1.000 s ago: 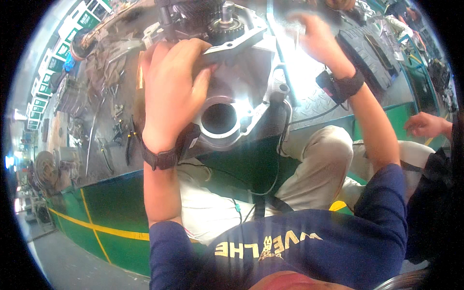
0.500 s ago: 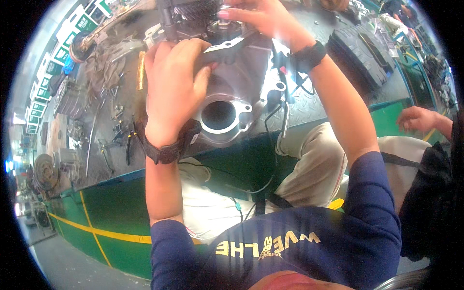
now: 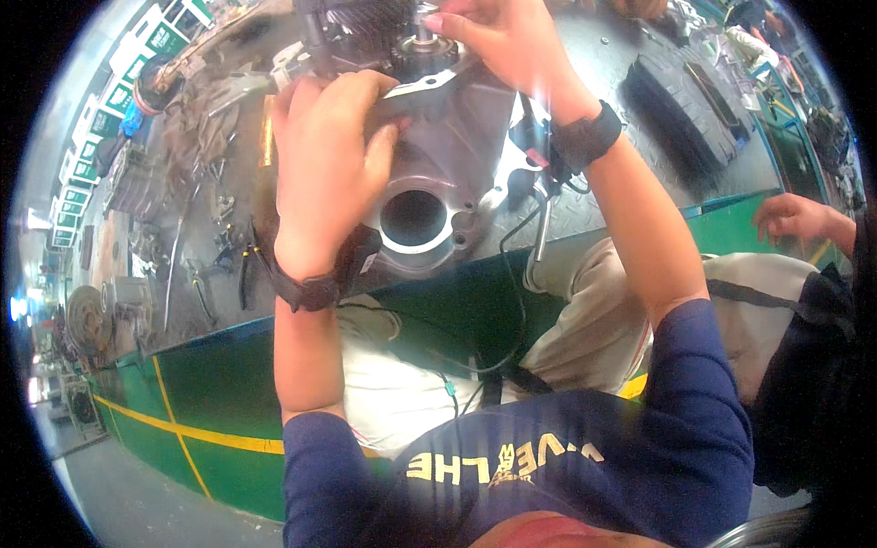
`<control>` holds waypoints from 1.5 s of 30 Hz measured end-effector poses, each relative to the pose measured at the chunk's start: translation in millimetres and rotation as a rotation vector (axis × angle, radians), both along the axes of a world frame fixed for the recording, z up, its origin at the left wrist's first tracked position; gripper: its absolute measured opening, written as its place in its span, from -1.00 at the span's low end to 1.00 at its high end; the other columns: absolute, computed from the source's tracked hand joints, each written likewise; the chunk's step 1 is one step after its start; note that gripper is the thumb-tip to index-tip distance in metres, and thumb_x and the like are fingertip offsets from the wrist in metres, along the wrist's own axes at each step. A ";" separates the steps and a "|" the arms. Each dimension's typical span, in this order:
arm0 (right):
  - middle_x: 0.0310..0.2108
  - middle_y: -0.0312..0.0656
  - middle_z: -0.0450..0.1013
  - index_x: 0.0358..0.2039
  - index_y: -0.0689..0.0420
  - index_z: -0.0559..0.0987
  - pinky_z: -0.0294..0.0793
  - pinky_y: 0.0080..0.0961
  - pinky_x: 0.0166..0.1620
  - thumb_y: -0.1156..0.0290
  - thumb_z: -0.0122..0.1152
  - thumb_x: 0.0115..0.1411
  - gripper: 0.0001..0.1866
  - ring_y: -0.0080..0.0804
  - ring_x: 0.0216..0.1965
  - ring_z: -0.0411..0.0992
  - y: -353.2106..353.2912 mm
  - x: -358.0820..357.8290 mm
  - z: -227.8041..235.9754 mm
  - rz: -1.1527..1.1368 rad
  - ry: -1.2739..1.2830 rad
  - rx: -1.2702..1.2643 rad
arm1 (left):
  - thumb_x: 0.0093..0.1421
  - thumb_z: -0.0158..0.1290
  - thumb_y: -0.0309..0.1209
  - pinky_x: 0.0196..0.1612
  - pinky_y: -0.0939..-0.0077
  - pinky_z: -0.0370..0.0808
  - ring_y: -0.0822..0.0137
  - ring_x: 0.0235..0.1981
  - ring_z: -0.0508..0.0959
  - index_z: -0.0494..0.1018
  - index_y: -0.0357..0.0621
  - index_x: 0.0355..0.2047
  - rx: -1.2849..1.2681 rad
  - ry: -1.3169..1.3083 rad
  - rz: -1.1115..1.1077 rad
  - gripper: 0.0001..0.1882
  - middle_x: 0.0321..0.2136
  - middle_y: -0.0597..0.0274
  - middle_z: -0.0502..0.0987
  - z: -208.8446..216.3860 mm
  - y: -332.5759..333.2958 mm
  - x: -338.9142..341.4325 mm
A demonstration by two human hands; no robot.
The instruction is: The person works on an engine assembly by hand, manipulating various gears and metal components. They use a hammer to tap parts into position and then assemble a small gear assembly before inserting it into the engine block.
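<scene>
A grey metal gearbox housing [image 3: 448,151] with a round flanged opening stands at the bench's near edge. My left hand [image 3: 333,155] is curled over its left rim, fingers bent at the far side and thumb against the metal. Dark toothed gears [image 3: 365,26] rise from the housing's far part, cut by the upper picture edge. Beside them stands a short bright metal shaft [image 3: 423,29] in a round seat. My right hand [image 3: 502,46] reaches in from the right with its fingertips closed at the top of this shaft; the upper fingers are partly out of picture.
On the metal bench at left lie pliers [image 3: 245,274], a long thin rod [image 3: 174,265] and several small parts. A dark ribbed block [image 3: 681,114] sits at right. A cable [image 3: 512,301] hangs over the near edge. Another person's hand [image 3: 799,224] rests at far right.
My right hand has shifted slightly away from me at the shaft, and its forearm has swung a little left. My left hand stays on the housing.
</scene>
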State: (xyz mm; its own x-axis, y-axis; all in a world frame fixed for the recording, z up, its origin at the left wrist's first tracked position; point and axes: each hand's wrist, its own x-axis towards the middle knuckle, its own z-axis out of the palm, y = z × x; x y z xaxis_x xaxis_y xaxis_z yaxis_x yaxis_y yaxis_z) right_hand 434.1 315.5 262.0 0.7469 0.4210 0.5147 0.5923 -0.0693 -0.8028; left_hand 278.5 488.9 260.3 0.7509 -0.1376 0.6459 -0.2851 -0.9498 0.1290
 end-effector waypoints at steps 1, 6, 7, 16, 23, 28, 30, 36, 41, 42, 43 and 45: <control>-0.57 -0.14 0.59 -0.41 0.37 0.67 0.48 -0.51 -0.43 0.39 0.41 0.20 -0.75 -0.59 -0.54 0.49 2.3 -4.8 1.4 -0.029 -0.065 0.017 | 0.08 0.27 -0.40 0.16 0.04 0.30 0.00 -0.15 0.52 0.58 -0.10 -0.14 0.000 0.004 0.002 -0.70 -0.24 0.15 0.65 0.4 0.3 -1.4; -0.56 -0.09 0.58 -0.43 0.34 0.65 0.52 -0.46 -0.37 0.39 0.37 0.19 -0.77 -0.46 -0.51 0.53 4.8 0.6 4.5 -0.012 -0.182 0.009 | 0.08 0.28 -0.39 0.12 0.04 0.30 0.00 -0.12 0.51 0.58 -0.10 -0.15 0.019 0.023 0.062 -0.70 -0.23 0.17 0.65 4.5 -3.1 -4.5; -0.51 0.03 0.57 -0.42 0.33 0.64 0.54 -0.33 -0.33 0.32 0.30 0.25 -0.72 -0.22 -0.47 0.56 -2.4 9.7 11.6 0.043 -0.273 -0.183 | 0.08 0.28 -0.39 0.12 0.04 0.30 0.00 -0.12 0.51 0.58 -0.10 -0.15 0.028 0.024 0.057 -0.70 -0.23 0.17 0.65 4.0 -3.6 -3.4; -0.56 0.15 0.44 -0.51 0.31 0.52 0.42 -0.09 -0.37 0.25 0.19 0.33 -0.62 0.13 -0.50 0.46 -3.5 45.6 22.5 0.281 -0.567 -0.432 | 0.08 0.29 -0.38 0.09 0.06 0.31 0.02 -0.12 0.50 0.58 -0.09 -0.15 -0.005 -0.004 0.022 -0.70 -0.23 0.18 0.65 4.1 -5.6 -3.3; -0.70 -0.06 0.26 -0.57 0.28 0.43 0.24 -0.28 -0.53 0.25 0.21 0.34 -0.58 -0.37 -0.66 0.23 -4.8 48.7 34.0 0.415 -0.466 -0.300 | 0.07 0.28 -0.42 0.11 0.07 0.30 -0.01 -0.13 0.49 0.58 -0.11 -0.14 -0.005 0.024 0.033 -0.69 -0.24 0.15 0.64 16.1 -11.0 -11.3; -0.72 -0.06 0.20 -0.58 0.28 0.41 0.20 -0.29 -0.55 0.25 0.21 0.35 -0.57 -0.37 -0.68 0.17 -8.0 46.6 39.6 0.406 -0.476 -0.288 | 0.06 0.27 -0.44 0.12 0.03 0.29 0.01 -0.14 0.49 0.57 -0.09 -0.14 -0.022 0.030 0.009 -0.69 -0.26 0.16 0.64 25.5 -13.9 -14.0; -0.71 -0.01 0.22 -0.59 0.28 0.41 0.23 -0.26 -0.54 0.26 0.22 0.34 -0.57 -0.27 -0.69 0.19 -12.2 40.0 46.0 0.394 -0.483 -0.280 | 0.05 0.27 -0.45 0.12 0.03 0.29 0.01 -0.15 0.48 0.57 -0.08 -0.14 -0.031 0.042 0.015 -0.68 -0.27 0.18 0.64 30.2 -19.3 -15.0; -0.66 0.11 0.32 -0.62 0.28 0.41 0.31 -0.12 -0.52 0.28 0.22 0.35 -0.56 0.00 -0.66 0.37 -15.2 19.9 53.5 0.206 -0.632 -0.324 | 0.03 0.26 -0.48 0.10 0.03 0.28 0.02 -0.16 0.48 0.57 -0.08 -0.16 -0.079 0.077 0.028 -0.68 -0.28 0.20 0.63 39.3 -23.6 -20.0; -0.54 0.11 0.50 -0.44 0.28 0.58 0.49 -0.13 -0.35 0.21 0.25 0.31 -0.65 0.08 -0.47 0.53 -12.4 9.1 55.8 0.137 -0.608 -0.422 | 0.00 0.27 -0.50 0.09 0.07 0.29 0.00 -0.16 0.48 0.57 -0.09 -0.15 -0.077 0.088 0.047 -0.66 -0.29 0.15 0.62 42.6 -22.0 -24.3; -0.49 0.08 0.54 -0.32 0.24 0.64 0.54 -0.16 -0.27 0.21 0.18 0.38 -0.68 0.10 -0.40 0.54 -11.7 9.2 49.6 0.145 -0.570 -0.473 | 0.00 0.27 -0.50 0.09 0.07 0.29 -0.01 -0.17 0.47 0.57 -0.10 -0.15 -0.066 0.082 0.027 -0.66 -0.29 0.13 0.61 37.1 -17.5 -21.5; -0.53 0.16 0.47 -0.42 0.24 0.59 0.47 0.00 -0.34 0.17 0.13 0.40 -0.62 0.20 -0.44 0.48 -9.0 16.9 36.8 0.091 -0.703 -0.415 | 0.00 0.27 -0.50 0.09 0.08 0.29 -0.01 -0.17 0.47 0.58 -0.10 -0.16 -0.077 0.083 0.030 -0.66 -0.28 0.13 0.61 33.5 -18.3 -19.1; -0.53 0.12 0.52 -0.48 0.20 0.58 0.51 0.03 -0.30 0.18 0.08 0.38 -0.61 0.20 -0.42 0.53 1.0 9.1 26.9 0.014 -0.672 -0.451 | 0.00 0.27 -0.50 0.08 0.10 0.30 0.01 -0.16 0.46 0.58 -0.11 -0.16 -0.082 0.117 0.057 -0.67 -0.27 0.14 0.60 24.3 -14.6 -18.3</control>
State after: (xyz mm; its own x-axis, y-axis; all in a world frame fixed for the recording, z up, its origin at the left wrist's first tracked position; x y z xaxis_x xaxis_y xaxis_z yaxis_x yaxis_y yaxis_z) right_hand 443.1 316.5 288.9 0.3313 0.7023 0.6300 0.9414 -0.2902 -0.1716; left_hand 260.2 474.3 284.6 0.8270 -0.0430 0.5606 -0.2095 -0.9488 0.2363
